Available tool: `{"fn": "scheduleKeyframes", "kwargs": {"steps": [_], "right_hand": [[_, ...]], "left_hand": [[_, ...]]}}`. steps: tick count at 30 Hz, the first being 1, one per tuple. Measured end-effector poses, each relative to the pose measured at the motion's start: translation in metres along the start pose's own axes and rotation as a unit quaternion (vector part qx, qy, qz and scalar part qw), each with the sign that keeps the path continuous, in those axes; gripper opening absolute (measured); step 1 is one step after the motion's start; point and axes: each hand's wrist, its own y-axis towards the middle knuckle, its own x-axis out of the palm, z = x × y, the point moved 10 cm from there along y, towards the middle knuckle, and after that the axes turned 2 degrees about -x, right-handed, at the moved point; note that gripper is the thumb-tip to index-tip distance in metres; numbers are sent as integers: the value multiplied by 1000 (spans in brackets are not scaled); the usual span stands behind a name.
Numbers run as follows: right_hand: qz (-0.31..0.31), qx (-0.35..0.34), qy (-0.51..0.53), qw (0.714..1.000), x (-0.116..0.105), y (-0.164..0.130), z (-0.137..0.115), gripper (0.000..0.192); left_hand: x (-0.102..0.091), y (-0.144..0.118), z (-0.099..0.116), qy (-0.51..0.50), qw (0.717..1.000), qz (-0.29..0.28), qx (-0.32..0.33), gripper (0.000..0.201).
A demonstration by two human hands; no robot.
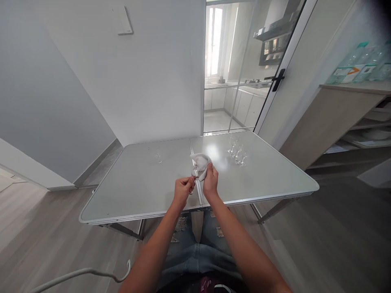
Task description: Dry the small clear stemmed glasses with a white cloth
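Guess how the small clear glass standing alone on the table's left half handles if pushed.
The small clear stemmed glass looks tall and narrow, so a push would probably tip it. The glossy white folding table likely lets it slide. Thin glass, probably fragile and light.

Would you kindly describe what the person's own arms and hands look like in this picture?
Both forearms are bare, with no sleeves in view. The left hand and right hand wear no gloves, and no watch, ring or bracelet can be seen. Below them, ripped blue jeans show.

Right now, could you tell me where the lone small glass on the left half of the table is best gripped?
Grip the lone glass around its sides, from above or from the near edge: it stands upright and alone on the table, nothing crowding it.
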Motion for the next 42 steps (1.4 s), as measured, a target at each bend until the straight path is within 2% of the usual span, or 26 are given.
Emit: {"fn": "scheduleKeyframes", "kwargs": {"steps": [4,6,8,10,13,17,20,22,23,25,26,27,29,31,33,34,36,39,41,42], "right_hand": [[96,5,72,993,-28,10,8,55],[101,11,87,991,-33,11,10,53],[38,41,99,994,-20,7,12,54],[-72,92,126,985,8,-5,15,56],[-208,155,167,951,41,-28,13,61],[-269,164,166,934,44,-35,8,57],[-286,162,198,923,41,-32,10,58],[-272,167,218,922,41,-27,14,56],[-248,165,223,928,39,-23,17,52],[-170,145,229,947,33,-13,21,41],[-128,132,229,956,29,-9,22,36],[-91,122,228,962,26,-7,24,32],[-33,124,220,967,23,-7,29,28],[16,142,207,968,20,-11,35,30],[65,151,195,967,15,-15,39,33],[78,152,190,967,12,-16,39,34],[71,148,187,969,11,-14,37,33],[-32,161,214,963,19,-9,34,32],[-120,184,244,944,26,-9,33,35],[-158,197,258,933,29,-10,33,38]], "left_hand": [[-11,-3,1,-7,999,32,-5,54],[-11,-5,0,-31,999,28,-13,52],[-7,-5,0,-63,998,11,-20,50],[0,-3,-3,-115,993,-12,-38,48],[13,-2,-16,-228,962,-74,-128,40],[23,-12,-36,-337,889,-127,-282,23],[29,-20,-43,-353,863,-147,-331,22],[31,-18,-45,-326,882,-148,-307,25],[29,-14,-44,-292,907,-135,-272,29],[16,-3,-36,-162,971,-76,-156,34],[7,0,-28,-69,993,-36,-85,35],[0,0,-18,31,999,4,-14,34],[-7,-6,-1,211,970,70,98,24],[-7,-14,7,328,926,108,151,15],[-5,-18,8,389,899,122,162,15],[-3,-19,8,399,895,119,161,15],[0,-17,10,380,907,98,152,16],[0,-6,7,249,964,35,80,35],[5,0,-5,108,993,-44,-25,46],[12,0,-12,39,991,-93,-84,48]]}}
